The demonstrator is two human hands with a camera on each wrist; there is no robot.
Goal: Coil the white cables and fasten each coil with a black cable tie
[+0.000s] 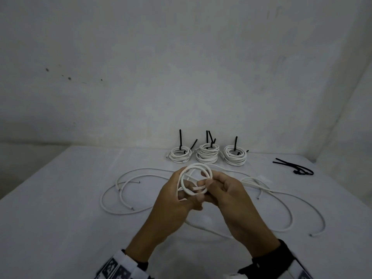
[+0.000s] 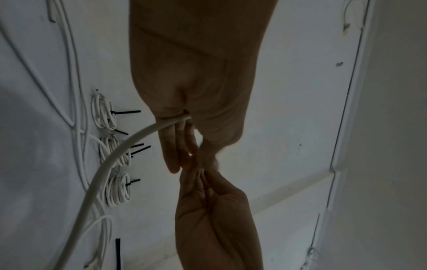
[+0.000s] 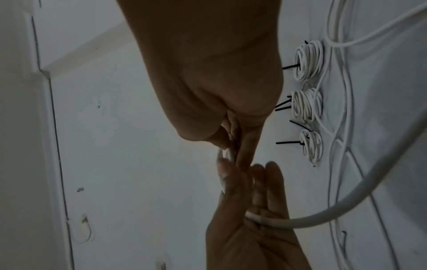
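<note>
I saw both hands raised above the white counter (image 1: 60, 218), working one thin white round cable (image 1: 194, 179) into a small coil. The left hand (image 1: 177, 196) had its fingers curled through the loops — the right hand (image 1: 225, 190) pinched the coil's near edge. Three finished white coils with black ties (image 1: 207, 155) sat behind; loose black cable ties (image 1: 296, 168) lay far right.
</note>
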